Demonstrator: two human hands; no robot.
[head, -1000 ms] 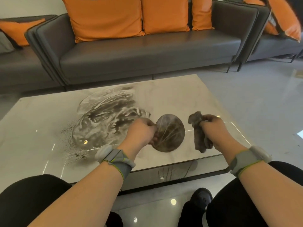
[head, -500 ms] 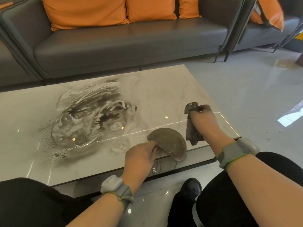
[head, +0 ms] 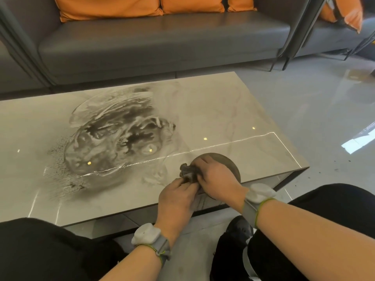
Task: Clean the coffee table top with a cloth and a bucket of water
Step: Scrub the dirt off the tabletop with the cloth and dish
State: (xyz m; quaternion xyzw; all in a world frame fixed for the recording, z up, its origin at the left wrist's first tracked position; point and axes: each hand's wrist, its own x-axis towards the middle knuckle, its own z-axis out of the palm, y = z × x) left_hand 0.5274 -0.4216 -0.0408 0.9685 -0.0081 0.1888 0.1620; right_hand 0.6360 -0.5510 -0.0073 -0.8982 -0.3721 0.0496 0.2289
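Note:
A light marble coffee table [head: 233,110] carries a wide dark wet smear [head: 119,136] across its middle. At the table's near right edge sits a round dark disc [head: 229,165]. My right hand [head: 215,179] lies over the disc and holds a crumpled dark grey cloth [head: 187,172] against it. My left hand [head: 178,197] grips the disc's near left rim, right beside the cloth. No bucket is in view.
A grey sofa [head: 158,43] with orange cushions [head: 109,7] runs along the table's far side. Another seat with an orange cushion [head: 353,15] stands at the far right. Glossy grey floor [head: 332,102] spreads to the right. My black-clad knees and a black shoe [head: 239,228] are at the near edge.
The right hand has brought the cloth down from mid-air onto the disc. The left hand has moved the disc toward the table's near right edge, and both hands now meet there.

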